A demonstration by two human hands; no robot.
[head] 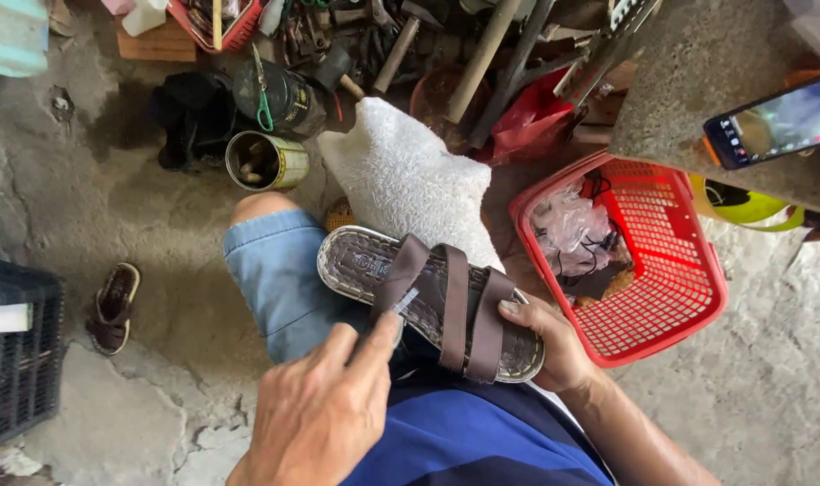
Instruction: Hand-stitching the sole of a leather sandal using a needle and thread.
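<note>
two sandals (432,301), one red basket (671,306), one tin can (266,160), one phone (774,121)

The dark plastic crate (14,355) is cut off by the left edge. The heel of the brown strapped sandal (432,301) is covered by the right hand (554,342). Contents of the open tin can (266,160) cannot be resolved. The thin pale sliver (403,301) pinched by the left hand (324,409) cannot be identified.

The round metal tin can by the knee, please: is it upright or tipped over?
Tipped: the round metal tin can lies sideways, its open mouth facing the camera.

Left hand (324,409) pinched, fingers together; right hand (554,346) curled in grip.
</note>
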